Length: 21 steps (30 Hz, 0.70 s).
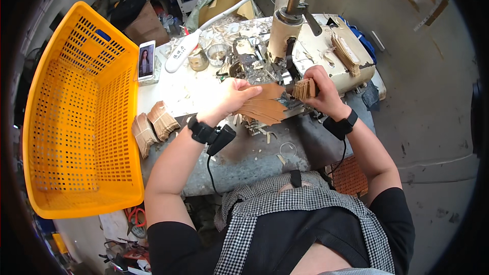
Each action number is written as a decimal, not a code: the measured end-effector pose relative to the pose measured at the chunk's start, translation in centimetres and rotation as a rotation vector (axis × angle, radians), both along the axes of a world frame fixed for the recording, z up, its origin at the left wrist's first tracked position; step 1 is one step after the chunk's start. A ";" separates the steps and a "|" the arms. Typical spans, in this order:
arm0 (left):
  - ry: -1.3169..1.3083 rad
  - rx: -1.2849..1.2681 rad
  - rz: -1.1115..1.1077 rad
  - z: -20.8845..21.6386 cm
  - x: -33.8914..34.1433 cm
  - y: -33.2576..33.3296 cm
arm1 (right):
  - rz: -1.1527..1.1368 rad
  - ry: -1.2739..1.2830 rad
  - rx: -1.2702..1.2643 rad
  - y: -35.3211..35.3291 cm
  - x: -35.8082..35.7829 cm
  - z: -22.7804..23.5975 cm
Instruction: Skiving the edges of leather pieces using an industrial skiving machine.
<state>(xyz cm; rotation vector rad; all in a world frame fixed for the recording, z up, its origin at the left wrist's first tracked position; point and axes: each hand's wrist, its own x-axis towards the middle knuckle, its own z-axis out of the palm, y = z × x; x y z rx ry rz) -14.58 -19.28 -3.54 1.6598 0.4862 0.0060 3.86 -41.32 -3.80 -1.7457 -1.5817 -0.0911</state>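
Note:
My left hand (230,99) is closed on a fan of brown leather pieces (266,106), thumb on top, just in front of the machine. My right hand (326,91) grips a thick stack of leather pieces (304,89), its layered edges turned toward the left hand. Between the two hands stands the working end of a cream bench machine (284,35), with a dark arm reaching down from its head. The machine's lower working parts are partly hidden behind the leather and my right fingers.
At the left stands a yellow plastic basket (140,173). Two tied bundles (163,121) of pieces lie beside it. A phone (146,61), a white lamp (182,51) on a bent neck and scattered scraps fill the bench. Another stack (345,55) rests on the machine's cream body.

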 end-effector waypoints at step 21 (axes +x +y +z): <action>-0.011 0.105 -0.082 1.5 0.2 -1.3 | 0.029 -0.101 0.023 0.5 -0.5 0.9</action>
